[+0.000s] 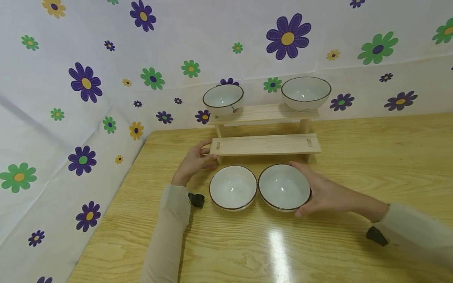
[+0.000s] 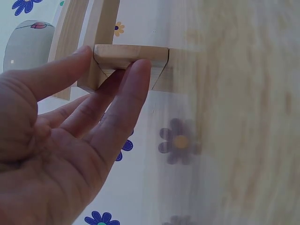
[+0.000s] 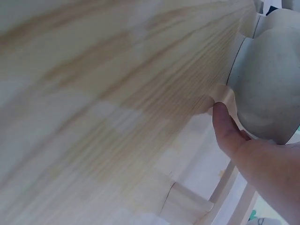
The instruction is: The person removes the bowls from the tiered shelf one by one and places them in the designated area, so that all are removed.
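Note:
A two-tier wooden stand (image 1: 265,145) stands at the back of the table. My left hand (image 1: 192,161) is at the left end of its lower board, and in the left wrist view the thumb and fingers (image 2: 138,84) pinch the wood around a board end and leg. In front of the stand, two white bowls with dark rims sit side by side on the table, the left bowl (image 1: 233,188) and the right bowl (image 1: 284,186). My right hand (image 1: 323,194) grips the right bowl from its right side, thumb at the near side and fingers around the far side.
On the stand's upper board sit two more bowls, one at the left end (image 1: 223,96) and one at the right end (image 1: 306,93). The left one looks tilted. A flower-patterned cloth (image 1: 212,39) hangs behind and to the left of the wooden table (image 1: 382,157).

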`<move>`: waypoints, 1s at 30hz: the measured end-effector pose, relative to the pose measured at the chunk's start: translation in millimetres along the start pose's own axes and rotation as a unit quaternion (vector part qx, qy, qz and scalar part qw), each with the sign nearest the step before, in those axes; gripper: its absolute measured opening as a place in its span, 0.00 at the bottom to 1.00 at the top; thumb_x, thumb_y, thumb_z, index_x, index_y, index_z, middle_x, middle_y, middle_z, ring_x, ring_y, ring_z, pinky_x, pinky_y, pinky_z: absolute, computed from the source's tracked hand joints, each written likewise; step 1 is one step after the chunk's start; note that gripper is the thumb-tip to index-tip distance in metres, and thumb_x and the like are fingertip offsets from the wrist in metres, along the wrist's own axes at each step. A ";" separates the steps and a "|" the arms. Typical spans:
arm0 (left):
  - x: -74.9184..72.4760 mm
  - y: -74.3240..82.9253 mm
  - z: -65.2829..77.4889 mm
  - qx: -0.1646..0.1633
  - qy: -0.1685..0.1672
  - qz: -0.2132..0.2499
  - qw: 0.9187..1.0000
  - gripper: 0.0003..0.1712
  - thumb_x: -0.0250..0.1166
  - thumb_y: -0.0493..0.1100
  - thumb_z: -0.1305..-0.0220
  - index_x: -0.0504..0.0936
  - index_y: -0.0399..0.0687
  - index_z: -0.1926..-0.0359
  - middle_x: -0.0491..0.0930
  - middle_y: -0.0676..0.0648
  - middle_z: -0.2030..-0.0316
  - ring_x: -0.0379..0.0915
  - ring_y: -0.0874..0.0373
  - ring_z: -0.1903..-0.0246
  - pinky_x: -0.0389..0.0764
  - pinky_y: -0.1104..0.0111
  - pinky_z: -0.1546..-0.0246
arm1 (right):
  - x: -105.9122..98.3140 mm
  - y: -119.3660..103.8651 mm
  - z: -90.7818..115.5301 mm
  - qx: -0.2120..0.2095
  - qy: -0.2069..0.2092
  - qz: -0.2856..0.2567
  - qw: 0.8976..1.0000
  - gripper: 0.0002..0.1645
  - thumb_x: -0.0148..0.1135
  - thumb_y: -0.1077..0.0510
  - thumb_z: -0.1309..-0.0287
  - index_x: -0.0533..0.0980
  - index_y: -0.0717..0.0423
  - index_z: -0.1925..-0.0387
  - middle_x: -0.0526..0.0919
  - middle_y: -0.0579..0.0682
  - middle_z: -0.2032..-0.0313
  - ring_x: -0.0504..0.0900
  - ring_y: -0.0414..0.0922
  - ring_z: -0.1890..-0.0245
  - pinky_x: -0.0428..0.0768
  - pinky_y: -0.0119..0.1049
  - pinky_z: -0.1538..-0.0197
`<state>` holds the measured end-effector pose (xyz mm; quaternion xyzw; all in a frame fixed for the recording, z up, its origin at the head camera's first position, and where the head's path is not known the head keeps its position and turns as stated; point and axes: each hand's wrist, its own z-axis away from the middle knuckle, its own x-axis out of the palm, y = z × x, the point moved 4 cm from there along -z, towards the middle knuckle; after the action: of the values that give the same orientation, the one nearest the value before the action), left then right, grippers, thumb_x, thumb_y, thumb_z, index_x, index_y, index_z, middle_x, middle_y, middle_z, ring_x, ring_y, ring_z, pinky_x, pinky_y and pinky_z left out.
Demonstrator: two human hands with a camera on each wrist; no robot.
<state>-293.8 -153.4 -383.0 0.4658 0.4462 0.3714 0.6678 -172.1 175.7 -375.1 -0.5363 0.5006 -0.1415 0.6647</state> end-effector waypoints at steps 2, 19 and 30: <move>0.1 0.3 0.1 0.001 -0.001 -0.002 1.000 0.38 0.59 0.29 0.27 0.54 0.39 0.22 0.70 0.29 0.35 0.79 0.34 0.46 0.84 0.53 0.48 | 2.8 -1.6 -2.5 0.000 -0.001 -0.002 1.000 0.77 0.87 0.57 0.64 0.42 0.72 0.24 0.54 0.76 0.31 0.66 0.74 0.39 0.79 0.65 0.46; 1.4 1.0 -3.5 0.001 0.004 -0.022 1.000 0.38 0.60 0.29 0.28 0.55 0.40 0.22 0.72 0.30 0.36 0.80 0.36 0.47 0.85 0.54 0.49 | -23.9 -5.4 -6.4 0.004 0.005 -0.011 1.000 0.67 0.77 0.62 0.47 0.38 0.69 0.23 0.52 0.73 0.28 0.60 0.73 0.33 0.77 0.67 0.43; -1.0 -0.7 -0.5 -0.004 0.002 -0.018 1.000 0.38 0.60 0.30 0.27 0.55 0.40 0.22 0.71 0.29 0.35 0.80 0.35 0.47 0.84 0.53 0.48 | -78.3 0.6 -6.3 0.047 0.101 -0.014 0.994 0.61 0.68 0.69 0.39 0.34 0.65 0.21 0.49 0.69 0.25 0.55 0.70 0.29 0.74 0.17 0.47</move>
<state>-294.5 -154.3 -383.5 0.4544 0.4541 0.3621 0.6754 -213.3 229.1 -334.9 -0.4942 0.5504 -0.2276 0.6333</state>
